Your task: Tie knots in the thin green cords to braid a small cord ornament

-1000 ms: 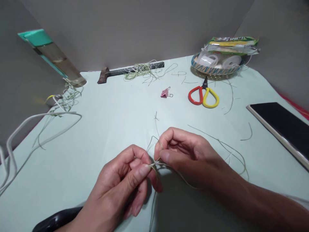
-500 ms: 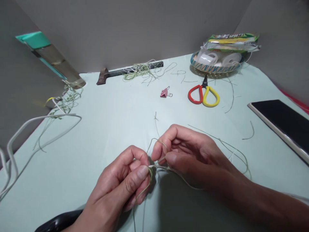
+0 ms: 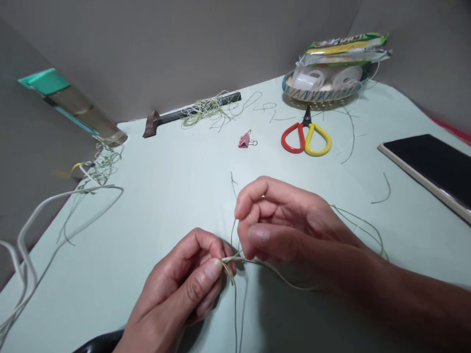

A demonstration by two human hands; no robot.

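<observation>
My left hand [image 3: 180, 284] pinches a bundle of thin cords between thumb and forefinger, low in the middle of the view. A white cord [image 3: 230, 258] runs from that pinch to the right, passing under my right hand [image 3: 290, 220]. Green cord [image 3: 227, 270] is looped around the white one at my left fingertips, and its strands hang toward the bottom edge. My right fingers are curled around a thin green strand, part of which shows above the thumb; their exact grip is partly hidden.
Red-and-yellow-handled scissors [image 3: 306, 137] and a pink binder clip [image 3: 246, 140] lie beyond my hands. Farther back are a hammer-like tool [image 3: 172, 116], tangled cord [image 3: 206, 112] and a basket [image 3: 320, 93]. A phone [image 3: 434, 169] lies right; white cable [image 3: 47, 201] loops left.
My right hand has risen slightly and moved away from my left fingertips. The green loop between the hands looks drawn in, and the hanging strands have shifted right. The view has tilted slightly.
</observation>
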